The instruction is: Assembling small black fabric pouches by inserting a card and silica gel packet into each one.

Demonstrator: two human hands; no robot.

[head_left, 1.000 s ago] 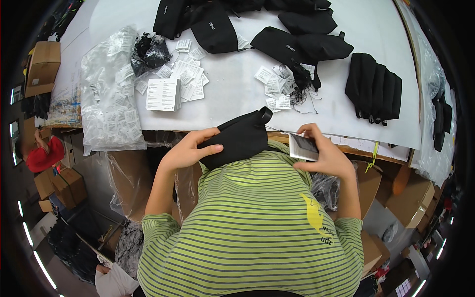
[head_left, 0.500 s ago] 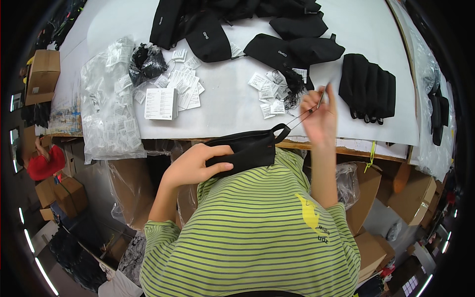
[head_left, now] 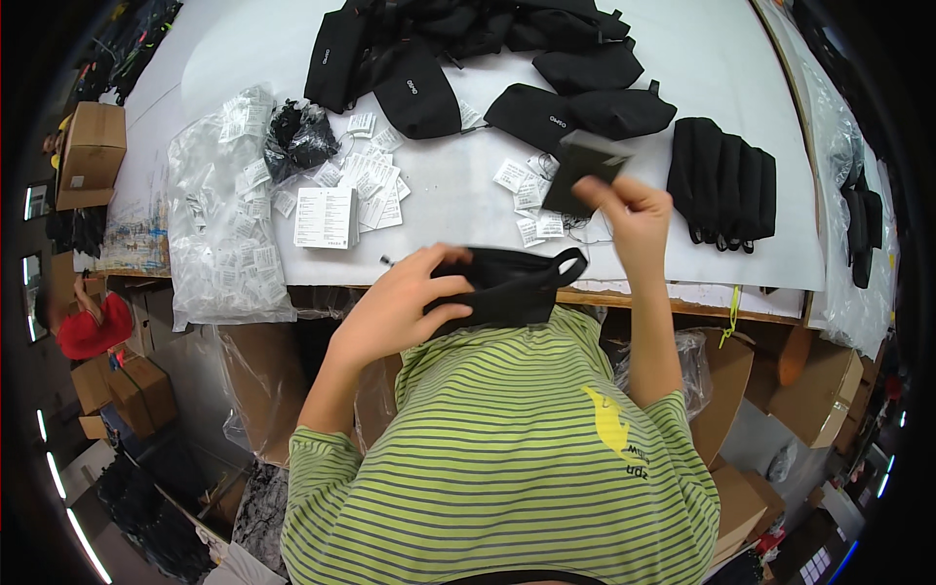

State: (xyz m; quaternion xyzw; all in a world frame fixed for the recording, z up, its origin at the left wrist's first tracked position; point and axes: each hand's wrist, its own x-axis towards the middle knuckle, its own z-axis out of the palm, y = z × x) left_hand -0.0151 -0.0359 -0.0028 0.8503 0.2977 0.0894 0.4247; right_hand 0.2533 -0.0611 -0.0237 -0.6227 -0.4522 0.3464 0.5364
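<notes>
My left hand [head_left: 409,304] grips a black fabric pouch [head_left: 517,292] at the table's front edge, its mouth facing up and its loop [head_left: 571,265] at the right end. Up and to the right of the pouch, my right hand [head_left: 632,216] pinches a dark, flat rectangular piece [head_left: 585,174], like a card, slightly blurred by motion. Beneath that piece lie white printed tags [head_left: 525,190] with black cords [head_left: 590,231], partly covered by it. Further left is a stack of white printed cards [head_left: 326,216] beside loose tags [head_left: 370,180].
Black pouches [head_left: 414,93] are heaped at the back of the white table. A row of folded black pouches [head_left: 723,180] lies at the right. Clear bags of tags [head_left: 226,219] and a bundle of black cords [head_left: 299,139] are at the left. Cardboard boxes [head_left: 814,390] stand below.
My right hand has let go of the thin cord at the loop and now holds a dark flat piece. My left hand still has the pouch, shifted slightly right.
</notes>
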